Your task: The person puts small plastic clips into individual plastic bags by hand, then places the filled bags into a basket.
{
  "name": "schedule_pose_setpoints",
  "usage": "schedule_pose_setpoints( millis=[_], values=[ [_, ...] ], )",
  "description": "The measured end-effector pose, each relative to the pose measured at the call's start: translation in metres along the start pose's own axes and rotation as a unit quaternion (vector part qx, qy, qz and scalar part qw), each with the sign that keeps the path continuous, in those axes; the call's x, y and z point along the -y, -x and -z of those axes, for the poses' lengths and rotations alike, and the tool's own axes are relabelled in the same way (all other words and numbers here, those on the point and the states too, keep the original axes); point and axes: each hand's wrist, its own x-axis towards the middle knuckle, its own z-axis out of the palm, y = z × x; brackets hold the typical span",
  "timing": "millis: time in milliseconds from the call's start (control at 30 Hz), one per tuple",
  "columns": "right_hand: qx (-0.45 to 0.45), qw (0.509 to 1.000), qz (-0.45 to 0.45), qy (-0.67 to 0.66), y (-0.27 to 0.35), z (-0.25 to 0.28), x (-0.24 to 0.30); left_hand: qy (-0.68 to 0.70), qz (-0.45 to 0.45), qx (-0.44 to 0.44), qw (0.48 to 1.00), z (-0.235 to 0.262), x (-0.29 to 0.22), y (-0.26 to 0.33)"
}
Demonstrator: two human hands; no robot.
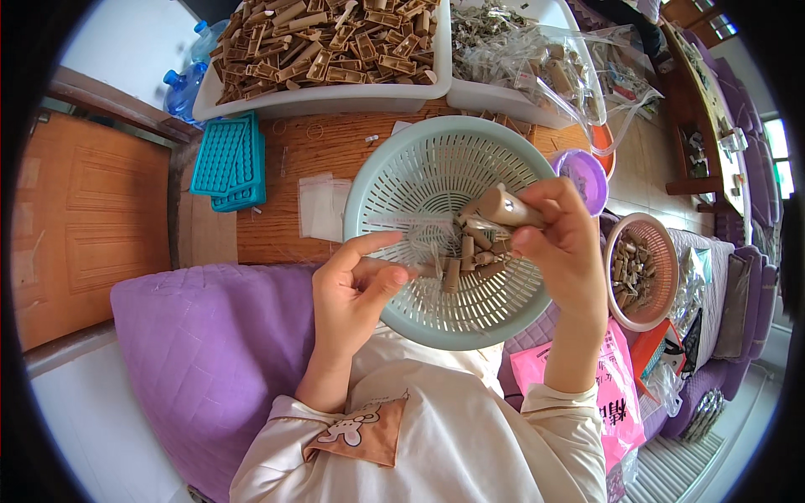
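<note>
A grey-green slotted basket sits in front of me, with several small tan tube-shaped plastic pieces in its middle. My right hand pinches a larger tan cylinder-shaped piece between thumb and fingers, above the basket's right side. At the basket's left, my left hand has thumb and index finger around the edge of a clear plastic zip bag. The bag is see-through, so its outline and exact grip are hard to make out.
White bins at the back hold brown plastic parts and bagged pieces. Teal trays and flat clear bags lie on the wooden table. To the right stand a purple tub and a pink basket of tan pieces.
</note>
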Motion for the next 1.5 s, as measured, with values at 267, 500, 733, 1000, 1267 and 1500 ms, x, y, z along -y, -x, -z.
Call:
schedule_pose_setpoints(
  millis=[267,500,733,1000,1267,1500],
  values=[
    [0.000,0.991,0.111,0.081,0.013,-0.014,0.018,-0.114,-0.045,0.030,0.992,-0.007,-0.002,0.000],
    [-0.022,0.968,0.093,0.230,0.005,-0.020,0.019,-0.072,-0.036,0.096,0.992,-0.005,0.002,0.005],
    [0.059,0.968,0.020,0.241,0.004,-0.019,0.022,-0.136,-0.024,0.101,0.985,-0.006,-0.003,0.002],
    [0.106,0.924,0.109,0.350,0.006,-0.020,0.023,-0.184,0.037,0.131,0.973,-0.017,-0.014,0.006],
    [0.152,0.905,0.191,0.349,0.005,-0.025,0.019,-0.137,0.089,0.198,0.966,-0.010,-0.008,0.006],
    [0.138,0.877,0.290,0.358,0.007,-0.025,0.003,0.016,0.048,0.127,0.991,-0.016,-0.001,0.007]
  ],
)
